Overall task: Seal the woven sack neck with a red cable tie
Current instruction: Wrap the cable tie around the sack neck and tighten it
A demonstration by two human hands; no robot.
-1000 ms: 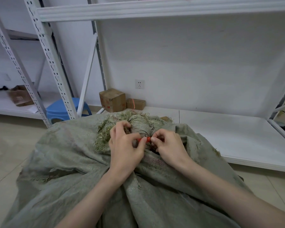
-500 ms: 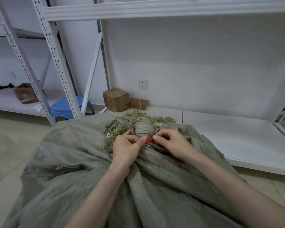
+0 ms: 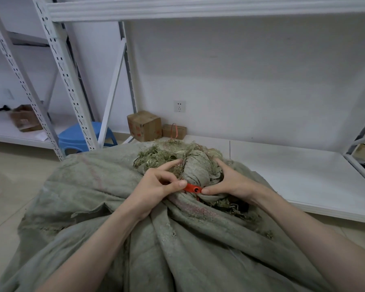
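Fingers: bent on both hands, and something is held by each.
Left hand: the red cable tie, looped round the sack neck, is pinched at its left end.
Right hand: the sack neck is gripped from the right, and the tie's head is touched by the thumb.
Woven sack: laid on the floor, next to a low white shelf.
Blue stool: seen behind the sack, on the left.

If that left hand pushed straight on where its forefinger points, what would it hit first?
The left hand would meet the sack's bunched neck almost at once; the fingertip seems already against its frayed edge, though depth is unclear.
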